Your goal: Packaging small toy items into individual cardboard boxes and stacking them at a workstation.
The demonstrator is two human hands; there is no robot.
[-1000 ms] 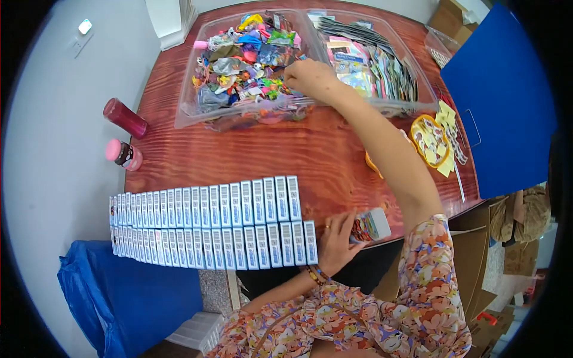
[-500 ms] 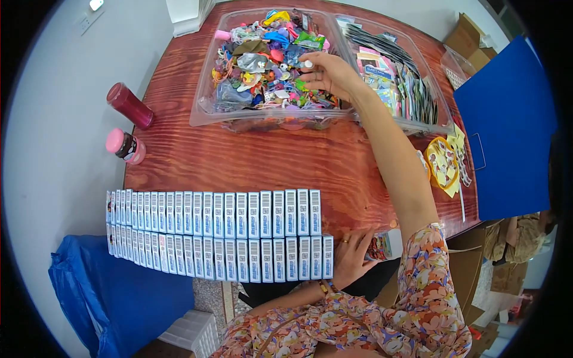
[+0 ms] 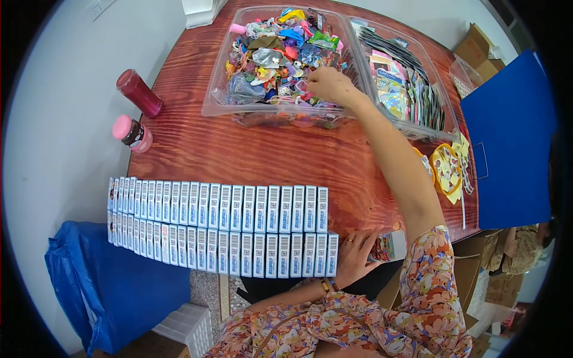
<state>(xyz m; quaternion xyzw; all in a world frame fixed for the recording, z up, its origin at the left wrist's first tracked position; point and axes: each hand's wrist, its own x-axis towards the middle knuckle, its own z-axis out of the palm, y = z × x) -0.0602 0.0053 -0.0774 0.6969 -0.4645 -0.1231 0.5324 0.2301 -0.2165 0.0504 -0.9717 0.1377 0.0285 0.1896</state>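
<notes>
Right hand [image 3: 327, 85] in toy bin [image 3: 222, 89], left hand [image 3: 353, 255] on small box [image 3: 389, 246].
Right fingers curled down among trinkets [image 3: 274, 56], grip unclear; left fingers hold box at worktop [image 3: 239, 152] edge, beside box rows [image 3: 221, 230].

Looks like a small packing workroom: wooden bench [image 3: 250, 149] lined with rows of identical little boxes [image 3: 239, 224], trinket tubs [image 3: 280, 59] at 12 o'clock, cardboard cartons [image 3: 477, 51] around.

Single head-worn fisheye view, looking steeply down from above onto the wooden counter [image 3: 250, 149], close range, forearms entering from the lower edge, edges bending toward the rim
</notes>
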